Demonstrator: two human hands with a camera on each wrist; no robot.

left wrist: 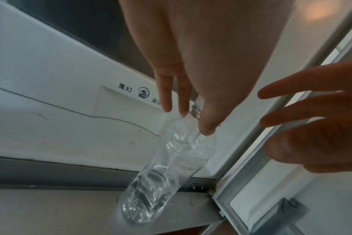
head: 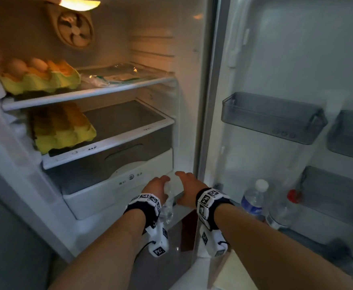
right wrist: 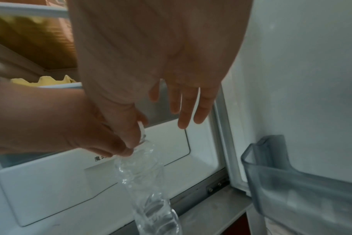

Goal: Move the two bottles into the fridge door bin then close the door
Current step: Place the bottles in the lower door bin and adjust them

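Open in front of you, the fridge shows its white bottom drawer (head: 117, 185), and your left hand (head: 156, 188) pinches the neck of a clear bottle (head: 168, 208) that hangs just before that drawer. Your right hand (head: 187, 190) hovers beside it with fingers spread, holding nothing. Two other bottles, one white-capped (head: 254, 200) and one red-capped (head: 284, 210), stand in the lowest door bin (head: 328, 233)

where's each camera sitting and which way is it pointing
Head: on the head, looking down into the open fridge; shows both forearms, left hand and right hand.
Left wrist: looks along the left fingers pinching the clear bottle.
Right wrist: looks along the open right hand toward the door bin.
All three share the clear bottle.
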